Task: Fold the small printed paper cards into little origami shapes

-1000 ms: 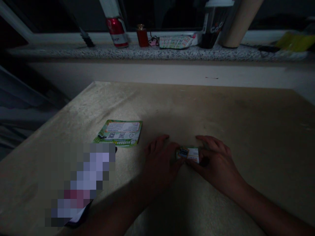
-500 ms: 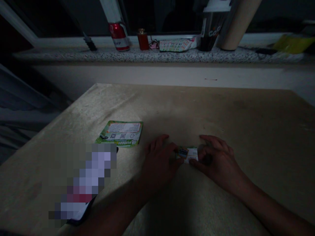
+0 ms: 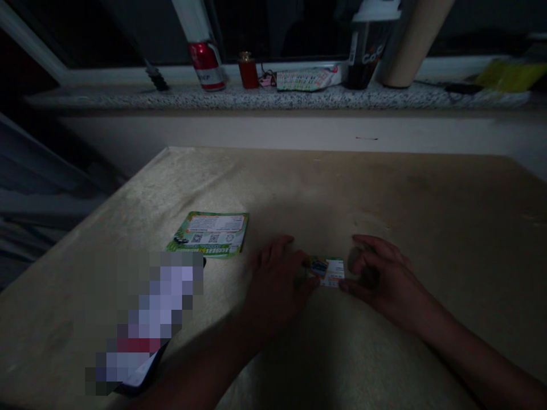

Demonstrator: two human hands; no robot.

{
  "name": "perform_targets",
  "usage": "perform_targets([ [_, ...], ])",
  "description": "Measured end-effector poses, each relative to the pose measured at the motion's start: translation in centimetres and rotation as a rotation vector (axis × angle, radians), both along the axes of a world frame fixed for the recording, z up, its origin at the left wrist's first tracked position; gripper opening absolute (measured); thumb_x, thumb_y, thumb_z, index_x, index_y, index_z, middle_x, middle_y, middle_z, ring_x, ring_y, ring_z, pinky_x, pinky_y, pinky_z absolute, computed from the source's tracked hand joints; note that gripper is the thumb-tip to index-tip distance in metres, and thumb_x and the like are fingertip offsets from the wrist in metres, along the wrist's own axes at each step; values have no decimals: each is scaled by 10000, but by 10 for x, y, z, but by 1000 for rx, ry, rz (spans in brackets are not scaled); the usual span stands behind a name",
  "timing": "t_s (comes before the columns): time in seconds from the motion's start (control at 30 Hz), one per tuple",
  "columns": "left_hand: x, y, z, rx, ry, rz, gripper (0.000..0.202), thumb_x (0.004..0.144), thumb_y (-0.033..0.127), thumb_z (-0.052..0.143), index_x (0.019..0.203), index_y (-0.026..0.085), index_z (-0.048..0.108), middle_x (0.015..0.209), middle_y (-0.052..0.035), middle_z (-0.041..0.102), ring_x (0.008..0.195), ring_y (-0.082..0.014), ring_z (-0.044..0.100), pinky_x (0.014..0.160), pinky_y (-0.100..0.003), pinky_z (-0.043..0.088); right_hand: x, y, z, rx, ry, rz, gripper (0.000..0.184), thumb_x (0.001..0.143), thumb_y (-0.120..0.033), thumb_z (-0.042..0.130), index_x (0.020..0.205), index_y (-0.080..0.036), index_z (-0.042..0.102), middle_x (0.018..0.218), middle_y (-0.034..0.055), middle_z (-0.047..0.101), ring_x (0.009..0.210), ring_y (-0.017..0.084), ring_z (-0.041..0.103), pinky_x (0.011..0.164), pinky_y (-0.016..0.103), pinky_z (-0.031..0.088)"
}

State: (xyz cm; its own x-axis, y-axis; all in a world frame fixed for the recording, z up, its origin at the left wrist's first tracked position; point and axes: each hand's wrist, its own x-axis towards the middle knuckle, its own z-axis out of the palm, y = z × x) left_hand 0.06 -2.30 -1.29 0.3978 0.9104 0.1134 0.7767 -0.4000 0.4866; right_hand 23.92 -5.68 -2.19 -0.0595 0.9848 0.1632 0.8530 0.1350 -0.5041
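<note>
A small printed card (image 3: pixel 331 272), white with a dark picture and green edging, lies on the table between my hands. My left hand (image 3: pixel 277 279) grips its left end with thumb and forefinger, the other fingers resting on the tabletop. At the card's right edge is my right hand (image 3: pixel 384 279), fingers apart and curved. Its thumb tip is at the lower right corner; whether it touches the card I cannot tell. Left of my hands lies a green printed leaflet (image 3: pixel 216 228) with several square codes. Nearer me is a phone (image 3: pixel 158 319) with a blurred-out screen, beside my left forearm.
The beige table (image 3: pixel 316 182) reaches to the wall under a window. On the speckled sill (image 3: pixel 252 101) stand a red can (image 3: pixel 207 65), a small red bottle (image 3: pixel 248 71), a crumpled wrapper (image 3: pixel 307 80), a lidded cup (image 3: pixel 365 54) and a tan cylinder (image 3: pixel 408 51).
My right hand has shifted slightly right, away from the card's right edge, showing more of the card. My left hand stays in place on the card.
</note>
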Motion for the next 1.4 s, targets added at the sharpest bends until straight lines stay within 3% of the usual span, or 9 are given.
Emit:
perform_targets([
  [0.17,-2,0,-2,15,-7,-62,325,858,349,729,1172,302,664,1437,-105,476,1336,-355,433,1060,-573,342,3,-2,-1,35,-3,80,186,791,-340,766,924,-271,656,1396,103,563,1340,376,486,1029,614,409],
  [0.3,-3,1,-1,23,-7,-150,340,889,308,687,1225,303,641,1468,-94,472,1336,-328,444,1076,-554,332,10,-4,-1,59,13,218,412,843,-307,732,1236,-319,606,1424,90,542,1366,337,468,1065,587,404],
  [0.37,-3,2,-1,26,-16,-191,351,888,322,690,1233,287,633,1453,-86,503,1311,-317,468,1079,-542,331,12,-4,-2,83,18,267,434,866,-291,721,1280,-328,597,1451,84,516,1368,332,463,1065,573,410],
  [0.53,-4,5,-1,55,-86,-253,380,848,279,748,1209,230,640,1360,-88,599,1245,-297,519,1061,-499,361,10,0,0,157,68,384,227,931,-235,671,1152,-283,688,1371,85,573,1303,304,515,1035,518,449],
  [0.7,-5,5,4,105,-303,-301,83,922,210,668,989,198,716,1070,-56,710,1019,-214,624,946,-388,448,1,1,17,297,234,421,189,940,-112,628,1084,-220,685,1037,70,708,1055,243,635,910,449,501],
  [0.87,-4,2,12,-138,-472,-295,122,920,262,671,891,177,753,817,-29,719,776,-163,656,738,-285,488,-9,-2,23,347,416,467,227,880,-51,675,1062,-187,674,882,54,696,877,214,655,816,427,522],
  [1.03,-1,-2,14,-472,-609,-62,172,818,364,767,885,206,767,750,-5,740,679,-155,662,626,-247,482,-14,-5,22,305,526,427,205,881,-30,660,991,-199,694,784,26,676,768,192,648,733,400,532],
  [1.2,2,-4,16,-444,-658,-28,143,780,337,772,808,198,754,717,-3,725,667,-148,643,607,-235,471,-14,-7,23,306,541,402,231,876,-30,659,1003,-218,700,789,18,704,789,194,673,769,402,540],
  [1.4,-1,-2,18,-436,-753,-139,140,801,290,750,722,174,751,656,-5,690,596,-116,593,556,-212,427,-15,-8,25,285,557,407,213,876,-49,657,970,-234,703,756,8,700,735,192,668,778,431,541],
])
